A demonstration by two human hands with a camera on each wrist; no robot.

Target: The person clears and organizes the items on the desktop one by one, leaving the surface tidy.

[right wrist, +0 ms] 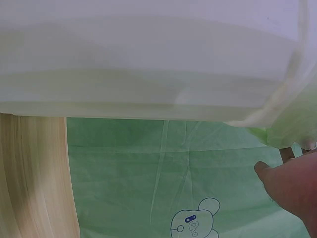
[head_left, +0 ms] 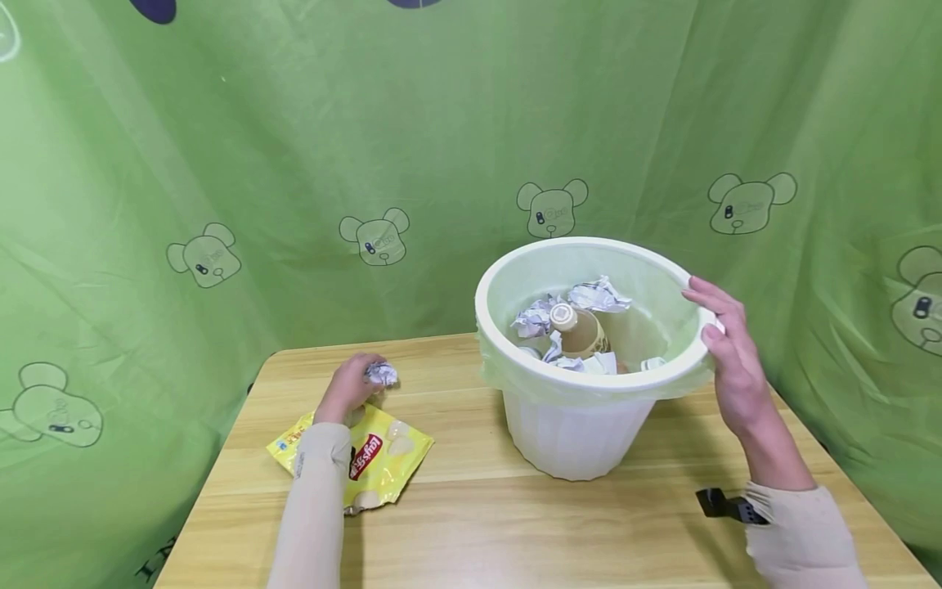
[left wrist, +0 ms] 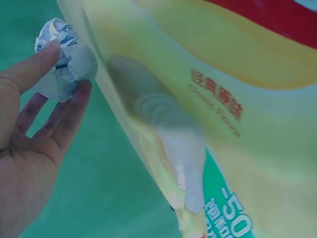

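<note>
Between thumb and fingers, my left hand [head_left: 350, 388] pinches a crumpled paper ball [head_left: 381, 374], printed with small marks; the left wrist view shows the paper ball [left wrist: 64, 62] at the fingertips. Under that wrist lies a yellow Lay's chip bag [head_left: 393, 450], partly covered by the sleeve. My right hand [head_left: 736, 368] grips the right rim of a white trash bin [head_left: 581, 438], which tilts on the table. In the right wrist view, the bin's wall [right wrist: 138, 59] fills the top, with part of my right hand [right wrist: 292, 186] at the right edge.
A pale green liner [head_left: 493, 364] folds over the bin's rim. Inside are a bottle with a light cap [head_left: 565, 317] and several crumpled papers [head_left: 599, 294]. The wooden table [head_left: 456, 523] backs onto a green curtain [head_left: 441, 123] with bear heads. A black strap [head_left: 728, 507] hangs by the right sleeve.
</note>
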